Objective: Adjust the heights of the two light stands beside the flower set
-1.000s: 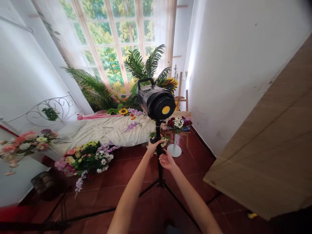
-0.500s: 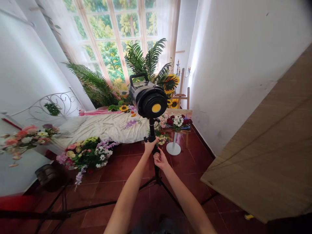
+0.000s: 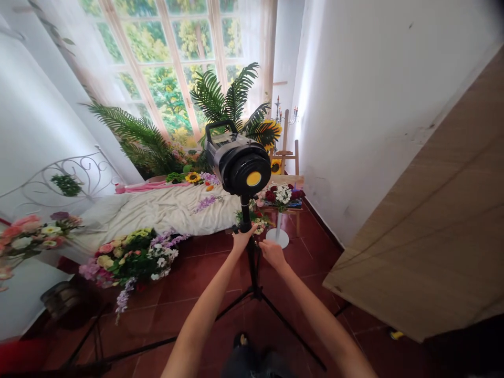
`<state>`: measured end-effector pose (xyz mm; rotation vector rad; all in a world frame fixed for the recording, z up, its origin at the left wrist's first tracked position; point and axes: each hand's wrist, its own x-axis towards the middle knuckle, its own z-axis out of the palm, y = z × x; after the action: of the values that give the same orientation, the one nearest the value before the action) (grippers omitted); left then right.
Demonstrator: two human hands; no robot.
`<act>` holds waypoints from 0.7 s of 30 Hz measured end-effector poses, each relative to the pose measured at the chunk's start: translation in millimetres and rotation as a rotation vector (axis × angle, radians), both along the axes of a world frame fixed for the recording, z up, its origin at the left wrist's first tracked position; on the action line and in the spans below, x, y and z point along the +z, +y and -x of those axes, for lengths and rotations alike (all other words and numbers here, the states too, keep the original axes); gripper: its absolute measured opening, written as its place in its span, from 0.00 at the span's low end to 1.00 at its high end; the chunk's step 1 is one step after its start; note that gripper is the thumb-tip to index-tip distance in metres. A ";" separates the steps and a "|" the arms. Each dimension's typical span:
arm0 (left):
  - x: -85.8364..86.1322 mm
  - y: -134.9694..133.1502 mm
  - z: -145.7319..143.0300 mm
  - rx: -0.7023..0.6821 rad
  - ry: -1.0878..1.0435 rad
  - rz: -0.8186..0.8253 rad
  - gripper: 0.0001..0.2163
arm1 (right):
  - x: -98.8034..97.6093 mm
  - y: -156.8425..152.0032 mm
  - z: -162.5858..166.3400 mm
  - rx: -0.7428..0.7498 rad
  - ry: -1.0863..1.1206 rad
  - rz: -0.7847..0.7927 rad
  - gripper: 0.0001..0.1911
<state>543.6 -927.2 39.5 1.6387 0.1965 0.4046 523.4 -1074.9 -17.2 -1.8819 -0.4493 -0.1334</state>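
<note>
i have my left hand (image 3: 243, 239) clamped round the upright light stand (image 3: 252, 265), lamp (image 3: 240, 161) above both hands, right hand (image 3: 273, 254) curled just beside it, grip unclear

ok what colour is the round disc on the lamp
The disc is yellow, seen best in the head view.

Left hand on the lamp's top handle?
No, the left hand grips the black stand below the lamp, apart from the top handle.
</note>
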 end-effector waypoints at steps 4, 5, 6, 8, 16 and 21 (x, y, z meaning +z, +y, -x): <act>3.4 1.7 -0.3 -0.052 -0.028 0.018 0.15 | -10.3 2.2 7.9 -0.163 0.092 0.013 0.08; 4.4 2.1 0.5 -0.061 -0.026 0.027 0.15 | -14.3 5.4 10.2 -0.208 0.137 -0.035 0.07; 5.2 2.5 1.6 -0.071 -0.028 0.034 0.15 | -17.9 9.1 12.3 -0.239 0.186 -0.104 0.08; 6.0 3.3 3.9 -0.092 -0.045 0.046 0.15 | -22.3 16.7 16.1 -0.244 0.285 -0.271 0.11; 9.0 7.4 11.6 -0.156 -0.086 0.110 0.16 | -1.7 28.1 31.9 -0.256 0.117 -0.302 0.12; -3.8 19.6 14.5 -0.220 -0.082 0.032 0.17 | 9.0 29.5 52.1 -0.177 -0.166 -0.018 0.04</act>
<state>529.1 -907.6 35.7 1.5895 -0.0390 0.2981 471.3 -1045.4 -8.2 -1.8988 -0.3921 -0.4126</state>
